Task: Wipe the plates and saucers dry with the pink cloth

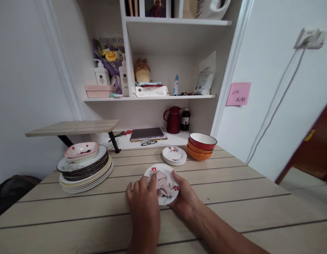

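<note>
My right hand (186, 195) grips the right rim of a small white plate (167, 170) with red flowers, tilted above the table. On the plate's face lies a crumpled pale pink cloth (162, 183). My left hand (144, 194) presses its fingers onto the cloth from the left; the fingertips are partly hidden. Just behind the plate is a short stack of matching small plates (174, 155). To its right stand nested bowls (202, 146), red on top and orange beneath.
At left is a tall stack of larger plates (86, 169) with a pink-rimmed dish (81, 150) on top, beside a raised wooden shelf (73, 127). A closed laptop (147, 133), glasses (149, 143) and a red jug (174, 120) sit at the back.
</note>
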Demonstrator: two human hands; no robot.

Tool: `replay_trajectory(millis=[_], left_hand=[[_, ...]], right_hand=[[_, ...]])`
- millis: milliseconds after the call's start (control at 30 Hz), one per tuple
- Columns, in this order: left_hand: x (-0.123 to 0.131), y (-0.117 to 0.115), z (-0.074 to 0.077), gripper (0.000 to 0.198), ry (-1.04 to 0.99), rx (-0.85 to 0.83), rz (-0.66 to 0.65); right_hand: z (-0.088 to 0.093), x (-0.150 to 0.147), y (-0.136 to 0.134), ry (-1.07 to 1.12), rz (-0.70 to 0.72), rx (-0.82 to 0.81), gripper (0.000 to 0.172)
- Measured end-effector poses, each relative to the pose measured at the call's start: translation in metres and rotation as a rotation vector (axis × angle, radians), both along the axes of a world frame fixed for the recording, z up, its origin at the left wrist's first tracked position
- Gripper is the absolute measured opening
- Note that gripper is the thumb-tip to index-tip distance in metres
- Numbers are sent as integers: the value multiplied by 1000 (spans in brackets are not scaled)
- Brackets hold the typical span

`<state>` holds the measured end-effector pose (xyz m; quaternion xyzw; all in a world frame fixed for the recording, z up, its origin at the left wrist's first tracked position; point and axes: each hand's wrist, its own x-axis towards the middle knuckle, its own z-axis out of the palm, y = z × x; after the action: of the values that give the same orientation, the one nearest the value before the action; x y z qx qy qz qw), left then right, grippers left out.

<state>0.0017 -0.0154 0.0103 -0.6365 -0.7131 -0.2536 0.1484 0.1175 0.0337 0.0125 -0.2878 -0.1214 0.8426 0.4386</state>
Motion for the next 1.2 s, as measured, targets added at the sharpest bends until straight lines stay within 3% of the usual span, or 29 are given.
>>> replay_trajectory(millis=[133,200,333,433,500,567,700,833,1067,1200], left_hand=[[11,1,-10,54,53,60,-235],[9,2,-9,58,54,81,-246],[-7,3,2,51,-21,37,-60],[-17,3,9,44,-31,-7,97],[-17,3,10,42,-20,-25,122],[-12,2,7,43,-4,-32,79],[6,0,-4,51,26,5,-139],[13,0,-11,59,59,53,-229],[-10,3,5,45,1,12,82],[-10,2,6,46,-1,-19,110]], right_hand=[[4,2,1,-17,-25,25,41],[2,-5,-5,7,6,52,37],[-5,-21,-21,-7,60,31,31],[-7,-22,-24,3,102,8,38],[-5,-18,-21,14,88,-6,41],[-2,-11,-15,28,46,-13,42],[1,0,-3,14,-54,-26,35],[-5,-6,-3,20,-12,5,34],[-4,-21,-22,16,91,1,39],[0,-12,-15,7,39,-33,45]])
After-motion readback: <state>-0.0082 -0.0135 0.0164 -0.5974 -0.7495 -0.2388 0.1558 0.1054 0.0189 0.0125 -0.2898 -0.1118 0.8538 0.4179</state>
